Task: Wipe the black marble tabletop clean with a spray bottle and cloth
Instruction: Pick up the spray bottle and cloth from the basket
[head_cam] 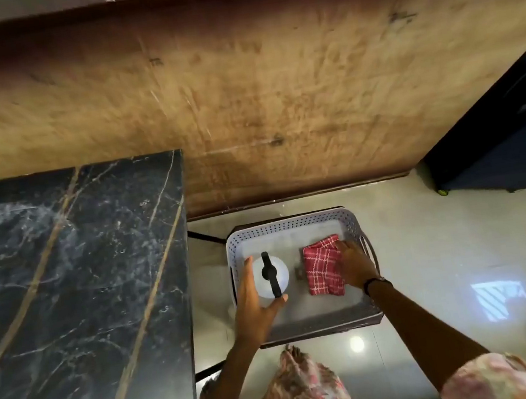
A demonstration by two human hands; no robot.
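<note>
Head view, looking straight down. Black marble tabletop [66, 292] with gold and white veins fills the 9 o'clock side; pale smears show on its surface toward the left edge. Wooden panel [258, 99] spans the 12 o'clock half. A dark blue case [507, 133] stands on the floor at 3 o'clock.

White perforated basket [291, 224] sits on the glossy floor [446, 258] just right of the table's corner, roughly center-frame toward 5 o'clock. Inside it: a spray bottle [272, 277], white body, black nozzle, upright in the basket's left half, and a red checked cloth [324, 266], folded, in the right half. Bottle and cloth are apart, with a small dark thing between them, too blurred to tell what.

Left hand [255, 304] wraps the bottle from the 7 o'clock side, fingers up its left side, thumb curled round its near edge: clamped on the bottle. Right hand [357, 264] is at the cloth's right edge, fingers bent onto the fabric; whether it pinches or only touches, cannot tell. A dark band is on the right wrist.

Patterned pink sleeve [489, 380] is at 5 o'clock, same fabric at 6 o'clock. Bright window reflection [499, 298] lies on the floor at 4 o'clock.
</note>
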